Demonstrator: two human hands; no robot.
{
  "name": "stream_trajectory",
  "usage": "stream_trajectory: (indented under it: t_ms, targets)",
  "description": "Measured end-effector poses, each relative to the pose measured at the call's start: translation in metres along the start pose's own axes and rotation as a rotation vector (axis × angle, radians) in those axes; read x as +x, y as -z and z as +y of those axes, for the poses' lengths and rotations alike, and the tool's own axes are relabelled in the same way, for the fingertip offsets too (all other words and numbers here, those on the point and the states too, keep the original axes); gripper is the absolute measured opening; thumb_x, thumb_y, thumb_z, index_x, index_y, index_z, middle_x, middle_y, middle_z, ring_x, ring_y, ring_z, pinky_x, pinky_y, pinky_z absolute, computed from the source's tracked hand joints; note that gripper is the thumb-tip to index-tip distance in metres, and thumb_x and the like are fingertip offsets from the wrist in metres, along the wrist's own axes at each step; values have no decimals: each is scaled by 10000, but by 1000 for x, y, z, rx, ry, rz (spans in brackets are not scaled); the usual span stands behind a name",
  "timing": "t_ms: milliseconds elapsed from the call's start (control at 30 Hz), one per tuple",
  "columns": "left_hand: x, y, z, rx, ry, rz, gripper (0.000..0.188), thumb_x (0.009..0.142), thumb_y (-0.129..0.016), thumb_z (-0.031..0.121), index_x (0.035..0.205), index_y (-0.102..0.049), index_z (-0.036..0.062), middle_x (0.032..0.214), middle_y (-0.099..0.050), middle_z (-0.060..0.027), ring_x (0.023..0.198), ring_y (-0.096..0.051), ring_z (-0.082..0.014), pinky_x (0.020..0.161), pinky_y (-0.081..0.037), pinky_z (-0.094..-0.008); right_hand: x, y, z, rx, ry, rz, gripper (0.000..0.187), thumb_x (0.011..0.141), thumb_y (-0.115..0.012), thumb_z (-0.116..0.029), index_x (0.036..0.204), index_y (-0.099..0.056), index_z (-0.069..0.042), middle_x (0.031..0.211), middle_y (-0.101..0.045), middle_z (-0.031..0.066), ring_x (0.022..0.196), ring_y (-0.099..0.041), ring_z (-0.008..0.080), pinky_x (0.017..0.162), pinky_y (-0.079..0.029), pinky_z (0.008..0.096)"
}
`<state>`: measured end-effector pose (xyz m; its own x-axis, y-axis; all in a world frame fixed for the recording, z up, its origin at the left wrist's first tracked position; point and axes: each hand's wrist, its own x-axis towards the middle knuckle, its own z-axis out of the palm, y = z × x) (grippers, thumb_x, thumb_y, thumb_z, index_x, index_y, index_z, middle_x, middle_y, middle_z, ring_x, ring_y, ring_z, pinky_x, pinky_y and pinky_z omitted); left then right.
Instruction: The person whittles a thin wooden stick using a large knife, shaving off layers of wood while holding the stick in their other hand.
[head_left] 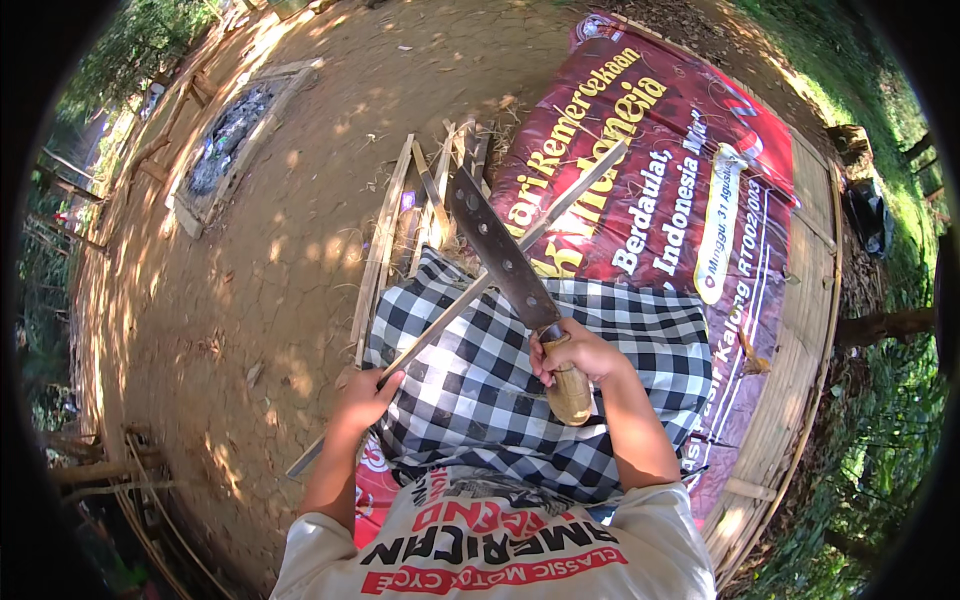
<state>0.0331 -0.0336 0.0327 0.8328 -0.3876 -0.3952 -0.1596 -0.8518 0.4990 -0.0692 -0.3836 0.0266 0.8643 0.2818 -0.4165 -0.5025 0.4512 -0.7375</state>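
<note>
My right hand (577, 355) is closed round the wooden handle of a machete (510, 262). Its broad dark blade, with several round holes, points up and to the left. A long thin bamboo strip (555, 212) runs slantwise from lower left to upper right, and the blade crosses it near its middle. Closed on the strip's lower part is my left hand (368, 396). A black-and-white checked cloth (450, 345) covers my lap beneath both hands. Whether the blade's edge touches the strip, I cannot tell.
Several split bamboo strips (378, 255) lie on the dirt ground ahead. A dark red printed banner (610, 120) covers a bamboo platform (800, 400) to the right. At the far left is a framed ash pit (225, 140). A black plastic bag (868, 215) lies beyond the platform.
</note>
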Motion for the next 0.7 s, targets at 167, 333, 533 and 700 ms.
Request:
stream_trajectory:
  t_ms: [167, 333, 533, 700]
  targets:
    - [9, -1, -13, -83, -84, -2, 477, 905, -597, 417, 822, -653, -49, 669, -600, -248, 620, -594, -390, 591, -448, -423, 14, 17, -16, -32, -35, 240, 191, 752, -644, -48, 913, -565, 18, 725, -582, 91, 591, -595, 186, 533, -500, 323]
    - [11, 1, -7, -39, -77, -7, 458, 905, -606, 396, 802, -648, -48, 630, -577, -246, 587, -584, -405, 556, -444, -430, 20, 17, -13, -294, 16, 445, 170, 772, -682, -23, 899, -575, 13, 644, -574, 79, 514, -567, 166, 476, -468, 293]
    - [16, -13, -22, -46, -154, 39, 452, 906, -612, 388, 764, -636, -40, 605, -563, -245, 571, -579, -419, 534, -450, -422, 32, -6, 12, -246, -54, 461, 167, 744, -712, 12, 839, -574, 6, 643, -581, 63, 505, -576, 145, 472, -461, 290]
    - [20, -3, -16, -43, -157, -13, 444, 900, -619, 383, 757, -634, -37, 604, -557, -253, 585, -591, -418, 542, -462, -430, 20, 5, -9, -319, -139, 482, 146, 746, -695, -1, 789, -558, 22, 655, -585, 72, 502, -570, 141, 487, -467, 288]
